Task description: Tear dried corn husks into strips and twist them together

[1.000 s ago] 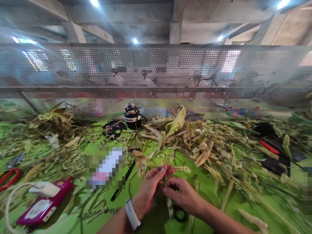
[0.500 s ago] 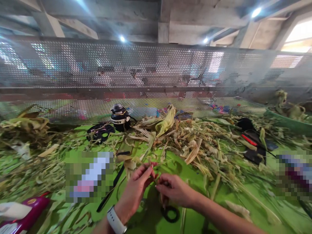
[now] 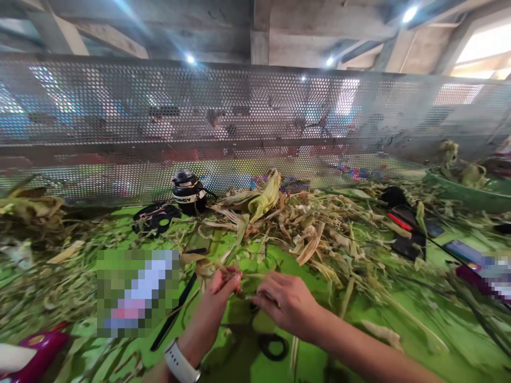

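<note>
Above the green tabletop [image 3: 235,367], my left hand [image 3: 219,292] pinches a thin strip of dried husk [image 3: 252,275] between thumb and fingers; a white watch band is on that wrist. The strip runs across to my right hand [image 3: 285,303], whose fingers are curled closed at its other end. Its exact grip is partly hidden behind the knuckles. Below the hands lies a black ring [image 3: 273,347], apart from both. Broader pale husk pieces [image 3: 205,268] lie just behind my left hand.
A heap of dried husks [image 3: 311,234] spreads behind the hands. Around it are a black bottle [image 3: 187,194], a black strip [image 3: 173,311], a magenta-and-white tool [image 3: 35,348], a phone [image 3: 463,251] and a green basin [image 3: 471,191]. A perforated metal screen [image 3: 255,117] stands behind.
My hands have moved apart from nearly touching, and the husk strip now shows stretched between them. The right hand has turned more knuckles-up. The view has shifted slightly to the right.
</note>
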`<state>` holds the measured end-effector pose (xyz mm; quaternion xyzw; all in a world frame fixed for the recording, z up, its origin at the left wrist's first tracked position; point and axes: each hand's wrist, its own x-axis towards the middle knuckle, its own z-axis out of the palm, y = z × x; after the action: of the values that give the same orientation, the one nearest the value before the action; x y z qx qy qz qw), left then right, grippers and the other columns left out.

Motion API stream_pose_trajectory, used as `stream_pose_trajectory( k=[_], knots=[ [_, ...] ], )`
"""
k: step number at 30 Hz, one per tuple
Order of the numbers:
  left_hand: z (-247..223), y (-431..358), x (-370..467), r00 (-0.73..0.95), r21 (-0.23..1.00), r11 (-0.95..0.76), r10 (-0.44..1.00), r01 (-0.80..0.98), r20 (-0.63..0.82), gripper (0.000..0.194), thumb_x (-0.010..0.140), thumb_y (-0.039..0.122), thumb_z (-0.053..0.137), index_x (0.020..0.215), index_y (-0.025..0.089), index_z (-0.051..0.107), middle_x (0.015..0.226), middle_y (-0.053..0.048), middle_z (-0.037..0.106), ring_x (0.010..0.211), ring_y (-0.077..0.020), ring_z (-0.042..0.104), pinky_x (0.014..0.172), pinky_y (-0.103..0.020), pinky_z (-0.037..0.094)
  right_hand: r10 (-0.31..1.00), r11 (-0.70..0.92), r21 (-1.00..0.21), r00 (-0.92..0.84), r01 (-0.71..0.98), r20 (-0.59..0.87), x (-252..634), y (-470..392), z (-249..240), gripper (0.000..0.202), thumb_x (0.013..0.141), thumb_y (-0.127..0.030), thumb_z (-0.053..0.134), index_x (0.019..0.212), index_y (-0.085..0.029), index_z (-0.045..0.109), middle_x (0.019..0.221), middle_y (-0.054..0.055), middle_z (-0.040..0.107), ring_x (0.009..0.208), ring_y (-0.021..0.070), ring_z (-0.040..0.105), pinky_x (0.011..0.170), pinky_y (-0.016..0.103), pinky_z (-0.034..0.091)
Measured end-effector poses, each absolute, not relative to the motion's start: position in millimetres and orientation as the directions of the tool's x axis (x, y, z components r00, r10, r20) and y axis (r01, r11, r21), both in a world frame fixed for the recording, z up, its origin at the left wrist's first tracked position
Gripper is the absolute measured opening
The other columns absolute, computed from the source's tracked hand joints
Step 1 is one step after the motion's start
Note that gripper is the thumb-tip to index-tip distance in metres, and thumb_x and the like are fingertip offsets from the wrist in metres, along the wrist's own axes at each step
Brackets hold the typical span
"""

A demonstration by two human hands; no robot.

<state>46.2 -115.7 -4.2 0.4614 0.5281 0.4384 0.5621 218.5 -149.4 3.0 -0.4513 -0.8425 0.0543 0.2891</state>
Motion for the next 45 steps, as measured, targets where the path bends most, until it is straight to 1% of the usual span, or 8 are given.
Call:
stream_pose_trajectory(
  k=[5,8,11,15,19,30,38,45],
  knots=[
    [2.4,-120.8,48.6,0.347,0.916,0.373,0.887,-0.145,-0.306,0.028,0.059,0.034,0.079,0.076,0.015,0.066,0.072,0.0,0.063,0.067,-0.0108,0.052,0.065,-0.021,0.041,0.786,0.581,-0.503,-0.279,0.64,0.552,230.8,-135.1,9.3,0.024,0.087,-0.039,0.055,0.076,-0.018,0.062,0.088,0.007,0.063,0.083,0.0173,0.058,0.074,0.029,0.045],
    [4.0,-122.0,47.8,0.417,0.893,0.421,0.849,-0.159,-0.325,0.024,0.06,0.031,0.08,0.076,0.015,0.07,0.074,-0.003,0.065,0.068,-0.0104,0.055,0.065,-0.019,0.041,0.846,0.524,-0.642,-0.253,0.56,0.47,232.5,-132.2,5.6,0.023,0.087,-0.039,0.055,0.078,-0.018,0.061,0.081,0.004,0.062,0.076,0.0144,0.059,0.069,0.025,0.047],
    [2.9,-121.6,46.5,0.453,0.883,0.432,0.835,-0.186,-0.313,0.021,0.065,0.03,0.077,0.08,0.016,0.073,0.08,-0.005,0.068,0.073,-0.0115,0.058,0.069,-0.019,0.044,0.887,0.453,-0.664,-0.222,0.595,0.406,231.7,-132.8,1.8,0.022,0.088,-0.038,0.054,0.079,-0.018,0.06,0.072,0.001,0.06,0.065,0.013,0.057,0.061,0.023,0.045],
    [0.8,-119.8,46.8,0.456,0.868,0.437,0.838,-0.236,-0.298,0.026,0.065,0.027,0.077,0.089,0.018,0.074,0.092,-0.005,0.07,0.084,-0.0132,0.06,0.078,-0.019,0.045,0.863,0.467,-0.613,-0.177,0.637,0.474,230.5,-133.2,0.9,0.021,0.088,-0.035,0.054,0.077,-0.018,0.06,0.076,0.003,0.058,0.07,0.0144,0.055,0.064,0.024,0.045],
    [2.5,-118.9,48.7,0.411,0.849,0.445,0.857,-0.285,-0.312,0.03,0.061,0.027,0.08,0.09,0.018,0.074,0.09,-0.005,0.072,0.086,-0.0135,0.061,0.079,-0.019,0.046,0.836,0.488,-0.586,-0.153,0.647,0.528,230.5,-132.7,1.8,0.02,0.088,-0.034,0.053,0.076,-0.019,0.06,0.078,0.004,0.057,0.073,0.0149,0.055,0.066,0.024,0.045],
    [-4.1,-120.7,50.0,0.387,0.828,0.459,0.862,-0.322,-0.327,0.032,0.064,0.027,0.078,0.096,0.019,0.073,0.093,-0.006,0.073,0.088,-0.0146,0.063,0.079,-0.02,0.048,0.951,0.303,-0.754,-0.135,0.583,0.277,227.5,-136.2,-3.0,0.024,0.089,-0.039,0.05,0.077,-0.019,0.056,0.06,-0.004,0.052,0.054,0.0102,0.047,0.054,0.02,0.037],
    [-1.5,-123.5,53.3,0.432,0.915,0.326,0.879,-0.238,-0.201,0.037,0.065,0.025,0.078,0.101,0.019,0.071,0.101,-0.008,0.07,0.096,-0.0178,0.06,0.085,-0.024,0.046,0.967,0.248,-0.775,-0.103,0.581,0.233,222.9,-136.3,-4.2,0.021,0.088,-0.036,0.049,0.077,-0.019,0.052,0.058,-0.004,0.051,0.051,0.0103,0.045,0.051,0.02,0.034],
    [-0.8,-121.0,56.9,0.366,0.896,0.356,0.897,-0.266,-0.248,0.036,0.059,0.021,0.081,0.094,0.018,0.072,0.087,-0.004,0.071,0.08,-0.0134,0.062,0.073,-0.021,0.048,0.97,0.236,-0.816,-0.071,0.527,0.234,221.1,-137.9,-7.6,0.018,0.087,-0.035,0.051,0.08,-0.018,0.053,0.064,-0.002,0.057,0.058,0.0117,0.05,0.055,0.021,0.039]
  ],
)
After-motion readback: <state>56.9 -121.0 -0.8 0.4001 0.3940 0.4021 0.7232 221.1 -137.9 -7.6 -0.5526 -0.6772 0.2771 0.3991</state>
